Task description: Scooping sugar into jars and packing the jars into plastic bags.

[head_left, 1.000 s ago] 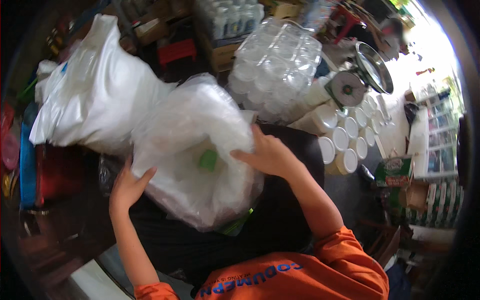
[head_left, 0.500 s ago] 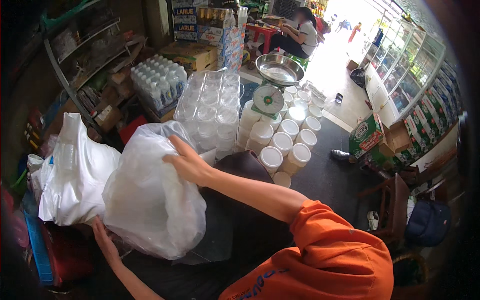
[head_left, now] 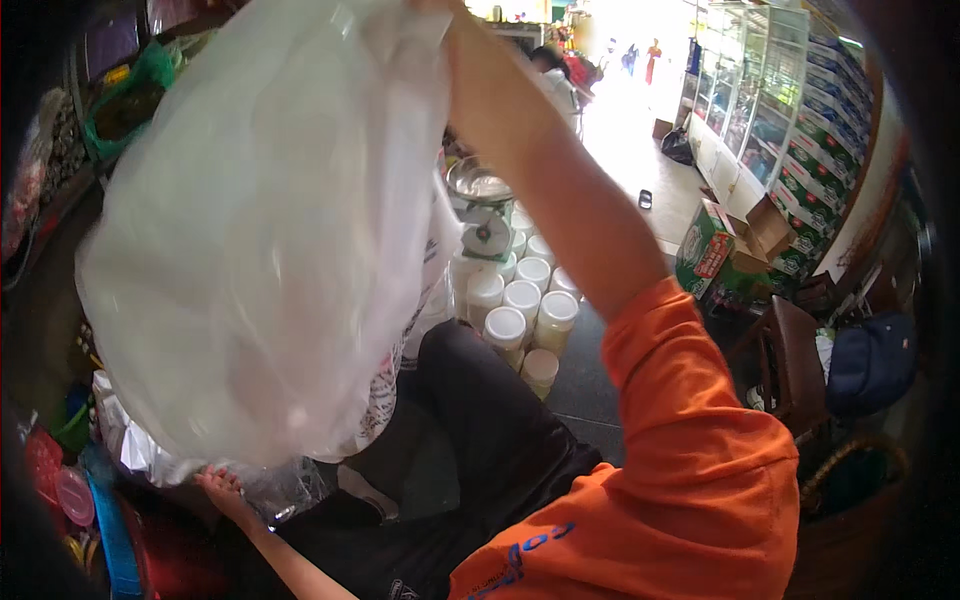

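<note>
A large, cloudy translucent plastic bag fills the left and middle of the view, bulging and raised high. My right hand, blurred and partly cut off by the top edge, grips its gathered upper part. Low down, beside the bag's bottom, my left hand has its fingers curled at the edge of a shiny white plastic sack. Most of that sack is hidden behind the raised bag. Crumpled clear plastic lies just right of my left hand.
Several white-lidded jars stand ahead, with a dial scale and its metal pan among them. At right are an opened green carton, a brown chair and a dark blue bag. A person sits farther back.
My right hand has lifted the translucent bag up toward the camera, where it now covers the packed cups and bottles. My left hand has moved slightly lower, its fingers now curled. The view has shifted.
</note>
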A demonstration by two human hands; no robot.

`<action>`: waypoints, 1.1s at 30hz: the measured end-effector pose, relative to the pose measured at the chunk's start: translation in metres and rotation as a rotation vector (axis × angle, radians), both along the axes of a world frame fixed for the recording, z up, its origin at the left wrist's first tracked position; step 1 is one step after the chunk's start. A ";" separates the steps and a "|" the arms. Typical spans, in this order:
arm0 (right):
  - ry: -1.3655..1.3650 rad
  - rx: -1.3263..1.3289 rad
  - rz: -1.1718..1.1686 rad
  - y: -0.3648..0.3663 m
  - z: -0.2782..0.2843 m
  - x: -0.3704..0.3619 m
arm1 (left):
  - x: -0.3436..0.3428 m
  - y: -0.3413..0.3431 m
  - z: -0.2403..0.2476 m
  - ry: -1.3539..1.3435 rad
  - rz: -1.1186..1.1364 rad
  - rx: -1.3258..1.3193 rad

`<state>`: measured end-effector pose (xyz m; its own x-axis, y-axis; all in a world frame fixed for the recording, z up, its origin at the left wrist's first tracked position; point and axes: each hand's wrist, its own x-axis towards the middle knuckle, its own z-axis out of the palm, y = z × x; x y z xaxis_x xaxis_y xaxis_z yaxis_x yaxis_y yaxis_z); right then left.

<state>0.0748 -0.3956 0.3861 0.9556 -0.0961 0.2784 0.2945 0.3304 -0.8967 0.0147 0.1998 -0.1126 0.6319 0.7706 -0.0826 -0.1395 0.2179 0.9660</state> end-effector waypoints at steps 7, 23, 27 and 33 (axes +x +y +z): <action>-0.088 -0.065 -0.296 -0.167 -0.010 -0.105 | -0.013 -0.117 0.088 -0.023 -0.480 0.226; 0.044 -0.352 -0.920 -0.419 -0.133 -0.320 | -0.026 -0.505 0.199 -0.415 -1.896 0.272; 0.057 -0.457 -0.927 -0.431 -0.139 -0.291 | -0.028 -0.520 0.206 -0.289 -1.736 0.422; 0.044 -0.510 -0.704 -0.411 -0.130 -0.172 | -0.032 -0.444 0.211 -0.264 -1.314 0.474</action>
